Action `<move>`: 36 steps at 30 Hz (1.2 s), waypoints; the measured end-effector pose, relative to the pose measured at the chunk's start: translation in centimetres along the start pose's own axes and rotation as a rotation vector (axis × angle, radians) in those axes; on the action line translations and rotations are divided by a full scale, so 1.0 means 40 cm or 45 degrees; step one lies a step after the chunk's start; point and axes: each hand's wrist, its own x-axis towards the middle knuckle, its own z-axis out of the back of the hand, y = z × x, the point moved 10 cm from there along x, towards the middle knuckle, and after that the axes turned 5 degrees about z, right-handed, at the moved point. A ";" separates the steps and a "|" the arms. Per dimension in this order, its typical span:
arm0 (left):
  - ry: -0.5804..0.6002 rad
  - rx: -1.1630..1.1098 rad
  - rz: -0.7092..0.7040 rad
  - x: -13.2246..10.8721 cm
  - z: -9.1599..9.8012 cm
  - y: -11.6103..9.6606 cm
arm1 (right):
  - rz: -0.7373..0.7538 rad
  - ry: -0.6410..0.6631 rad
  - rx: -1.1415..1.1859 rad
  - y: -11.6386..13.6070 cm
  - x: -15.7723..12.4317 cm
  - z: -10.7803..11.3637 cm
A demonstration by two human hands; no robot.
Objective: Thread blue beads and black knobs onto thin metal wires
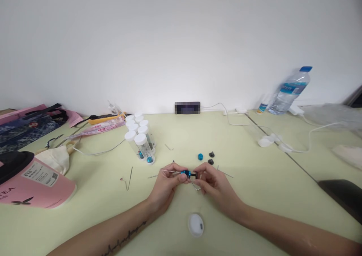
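Observation:
Between thumb and fingers, my left hand (172, 180) grips a small blue metal part (186, 173) with a thin metal wire sticking out to the left. My right hand (212, 180) is closed on the end of a black shaft (194, 175) that reaches into the blue part. A bent metal wire (196, 186) hangs below the fingers. Just beyond my right hand lie a blue round piece (200, 157) and two black flanged pieces, one of them a black knob-like part (212, 154). A white round lid (195, 225) rests on the table nearer to me.
Several clear tubes with white caps (140, 139) stand left of centre. Bent wires (130, 178) lie nearby. A pink cup (36, 182) is at the left. A dark device (187, 108) leans on the wall. A water bottle (291, 90) and white cables (309, 139) are at the right.

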 end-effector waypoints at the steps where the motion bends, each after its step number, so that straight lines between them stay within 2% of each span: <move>1: 0.002 -0.001 0.000 0.000 -0.001 0.000 | 0.007 -0.008 -0.011 0.000 0.000 0.002; 5: -0.017 0.010 -0.012 -0.001 0.001 -0.003 | 0.017 -0.017 -0.016 -0.002 0.000 0.004; 12: -0.028 0.010 0.005 -0.002 0.003 0.000 | -0.026 0.062 0.164 0.001 0.001 -0.012; 23: -0.015 0.018 -0.002 -0.002 0.001 -0.002 | 0.001 -0.021 0.035 0.004 0.000 0.003; 36: -0.001 0.019 -0.009 -0.002 0.002 0.000 | -0.037 0.043 0.162 0.005 0.000 -0.010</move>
